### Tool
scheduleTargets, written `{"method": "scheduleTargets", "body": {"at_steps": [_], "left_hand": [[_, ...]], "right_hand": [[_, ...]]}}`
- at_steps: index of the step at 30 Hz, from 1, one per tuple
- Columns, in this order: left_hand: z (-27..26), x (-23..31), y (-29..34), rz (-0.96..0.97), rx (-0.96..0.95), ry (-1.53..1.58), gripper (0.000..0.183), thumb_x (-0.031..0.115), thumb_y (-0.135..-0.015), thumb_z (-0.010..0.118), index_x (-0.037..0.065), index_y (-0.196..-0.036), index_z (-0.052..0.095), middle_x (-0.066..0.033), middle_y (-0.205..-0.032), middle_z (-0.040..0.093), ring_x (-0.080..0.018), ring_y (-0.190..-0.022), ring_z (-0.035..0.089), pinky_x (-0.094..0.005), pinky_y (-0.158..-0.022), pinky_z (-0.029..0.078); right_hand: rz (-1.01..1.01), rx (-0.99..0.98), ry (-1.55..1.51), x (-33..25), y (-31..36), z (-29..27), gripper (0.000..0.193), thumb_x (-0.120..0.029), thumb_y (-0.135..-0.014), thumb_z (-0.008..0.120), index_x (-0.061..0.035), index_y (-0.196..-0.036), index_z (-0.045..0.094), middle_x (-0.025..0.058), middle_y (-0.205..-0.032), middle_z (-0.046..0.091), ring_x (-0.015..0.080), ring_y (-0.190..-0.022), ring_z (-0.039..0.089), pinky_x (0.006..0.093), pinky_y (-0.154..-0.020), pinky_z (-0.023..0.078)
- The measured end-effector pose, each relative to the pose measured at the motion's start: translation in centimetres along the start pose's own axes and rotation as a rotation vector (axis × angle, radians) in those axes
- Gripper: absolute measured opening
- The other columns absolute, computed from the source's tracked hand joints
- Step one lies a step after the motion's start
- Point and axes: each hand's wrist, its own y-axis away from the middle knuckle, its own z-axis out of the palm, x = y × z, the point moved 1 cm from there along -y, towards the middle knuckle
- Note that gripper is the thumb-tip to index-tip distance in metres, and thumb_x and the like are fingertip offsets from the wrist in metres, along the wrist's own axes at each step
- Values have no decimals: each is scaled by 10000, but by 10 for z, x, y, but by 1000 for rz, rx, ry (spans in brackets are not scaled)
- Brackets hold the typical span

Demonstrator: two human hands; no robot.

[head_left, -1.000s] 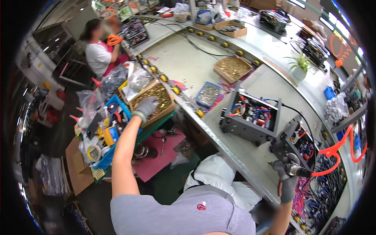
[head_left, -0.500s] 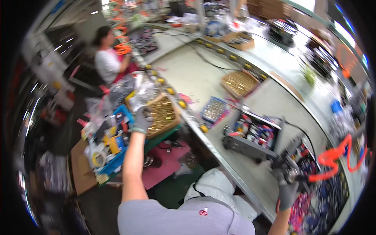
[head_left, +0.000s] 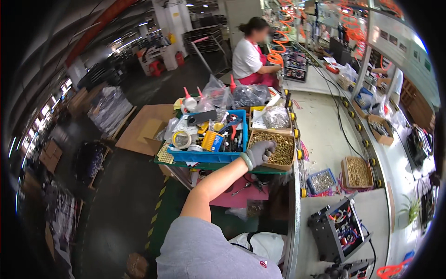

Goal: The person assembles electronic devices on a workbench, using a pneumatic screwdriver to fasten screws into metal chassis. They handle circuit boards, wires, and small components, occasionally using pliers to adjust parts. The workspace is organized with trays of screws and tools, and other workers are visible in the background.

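Left hand (head_left: 262, 152) in carton (head_left: 280, 167) of brass-coloured fasteners (head_left: 282, 145), fingers curled; cannot tell if any pinched. Right hand not made out. Loose pinch could scatter fasteners; glove cuff (head_left: 247, 161) could snag blue bin (head_left: 204, 156) alongside; carton beside tabletop (head_left: 374, 209) could tip if pulled.

Room over brass-coloured fastener carton (head_left: 281, 167), right of left hand (head_left: 261, 152); blue tool bin (head_left: 209, 156) bars low leftward path, plastic bag (head_left: 277, 117) beyond.

Left glove (head_left: 260, 152), matt cloth; small parts (head_left: 284, 147), shiny brass-coloured metal; their box (head_left: 278, 166), matt cardboard; blue tool bin (head_left: 209, 157), smooth plastic; crumpled bag (head_left: 277, 117), glossy clear plastic; equipment chassis (head_left: 324, 236), matt metal.
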Motion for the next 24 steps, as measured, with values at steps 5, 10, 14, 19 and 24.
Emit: {"method": "scheduleTargets", "body": {"at_steps": [5,10,14,19,24], "left_hand": [[53,-37,85,-235,-418,49,197,164,-881,583,63,-1050,588,15,-785,522,-22,-576,419,-129,-399,292],[88,-152,132,-481,-577,-174,229,214,-907,589,47,-1065,594,13,-808,540,-25,-574,423,-157,-426,338],[155,-222,167,-568,-692,-123,233,300,-942,570,79,-1003,617,36,-761,514,-28,-555,404,-197,-406,285],[226,-221,190,-665,-782,-60,354,480,-959,536,138,-924,621,91,-694,463,-10,-533,373,-195,-428,268],[248,-228,205,-682,-822,-85,407,584,-952,497,212,-1008,650,119,-647,402,10,-502,313,-193,-424,236]], "right_hand": [[3,-5,10,-2,-4,4,291,-136,-896,602,-38,-1164,541,80,-995,597,192,-921,565,395,-830,472],[-15,-38,-33,-5,-6,7,256,-161,-899,613,-47,-1122,562,87,-1015,607,213,-954,565,429,-847,462],[-78,-86,-170,-7,-1,-14,231,-182,-901,622,-55,-1089,579,92,-1031,616,229,-981,565,456,-861,453],[-243,-461,-1056,-88,6,10,179,-215,-984,481,-104,-1006,619,101,-992,614,273,-971,554,445,-898,427],[-333,-290,-761,-30,14,-42,308,-218,-887,583,-98,-1169,559,116,-942,534,262,-837,525,428,-707,436]]}}
